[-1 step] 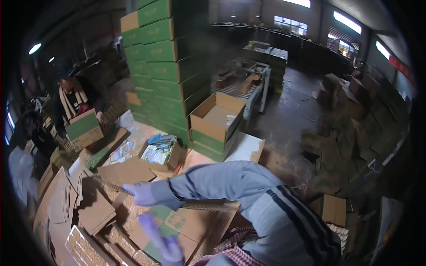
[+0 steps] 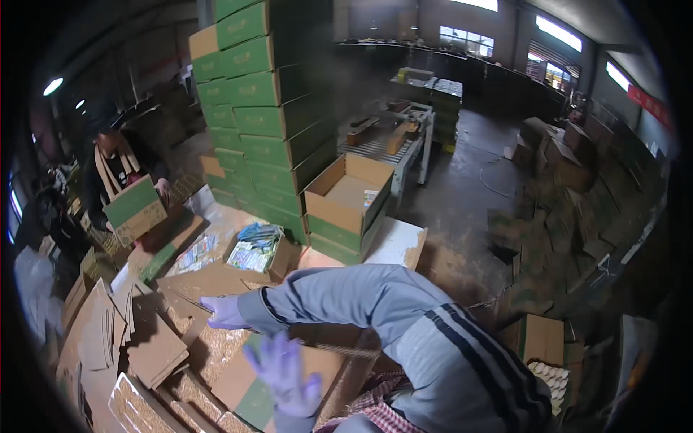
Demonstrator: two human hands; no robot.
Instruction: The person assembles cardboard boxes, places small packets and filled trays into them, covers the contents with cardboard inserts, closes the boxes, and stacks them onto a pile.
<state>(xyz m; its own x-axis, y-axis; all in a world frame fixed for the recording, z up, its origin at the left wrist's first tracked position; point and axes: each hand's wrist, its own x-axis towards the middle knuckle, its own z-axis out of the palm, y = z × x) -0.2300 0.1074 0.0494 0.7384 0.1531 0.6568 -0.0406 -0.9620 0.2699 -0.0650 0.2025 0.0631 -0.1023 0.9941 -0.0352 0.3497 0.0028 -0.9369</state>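
My right hand (image 2: pixel 225 312), in a pale purple glove, reaches across to the left with its fingers closed on the edge of a cardboard sheet (image 2: pixel 345 351). The sheet shows nearly edge-on, as a thin corrugated line, and my sleeve hides part of it. Closer to me, my left hand (image 2: pixel 283 372), gloved alike, is spread open over a brown and green cardboard panel (image 2: pixel 317 366). It appears to hold nothing; whether it touches the panel I cannot tell. Flat cardboard pieces (image 2: pixel 155 345) and trays with a straw-coloured filling (image 2: pixel 141 408) lie to the left.
A tall stack of green boxes (image 2: pixel 254 86) rises ahead, beside an open box (image 2: pixel 350 184). A box of colourful packets (image 2: pixel 256 249) stands behind my right hand. At the left a person (image 2: pixel 119 162) holds a green and brown box (image 2: pixel 136 209). Eggs (image 2: pixel 550 379) sit at the lower right.
My left hand has risen and spread its fingers. My right hand stays on the sheet's edge, shifting slightly. The printed panel beneath shows less of its pattern.
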